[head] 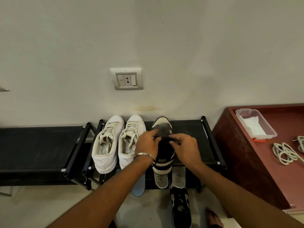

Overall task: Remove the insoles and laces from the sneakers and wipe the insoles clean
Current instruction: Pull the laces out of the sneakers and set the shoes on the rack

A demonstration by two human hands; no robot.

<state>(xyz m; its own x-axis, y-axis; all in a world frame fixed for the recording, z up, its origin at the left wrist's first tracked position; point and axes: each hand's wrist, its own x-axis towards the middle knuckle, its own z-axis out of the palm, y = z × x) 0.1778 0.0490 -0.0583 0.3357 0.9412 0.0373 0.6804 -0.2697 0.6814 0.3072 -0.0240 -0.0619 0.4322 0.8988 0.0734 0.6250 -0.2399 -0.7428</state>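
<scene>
Head view: both my hands are on the black-and-cream Nike sneaker [162, 145], which sits on the top tier of the black shoe rack [194, 129], toward its right end, toe to the wall. Left hand [146, 145] grip: fingers curled at the tongue area, pinching what looks like a dark lace; blurred, so I can't tell exactly which strand. Right hand [184, 147] grip: thumb and forefinger pinched on the lace on the other side, remaining fingers loosely bent. Step in hand, my guess: unlacing this shoe.

To do it well: loosen from the top eyelets down, pull one crossing at a time and don't yank both ends at once or the lace jams. Steady the shoe with one palm so it doesn't slide off the rack's front edge.

The white Puma pair [118, 142] sits just left on the same tier, laces in, untouched. Two pale insoles [171, 178] lie on the lower tier below the Nike, a blue insole [138, 186] just left of them. The second Nike sneaker [181, 208] is on the floor by the rack's front. On the red-brown counter [246, 145] at right: coiled white laces [284, 153] and a clear box of wipes [255, 124]. Wiping looks not yet done.
</scene>
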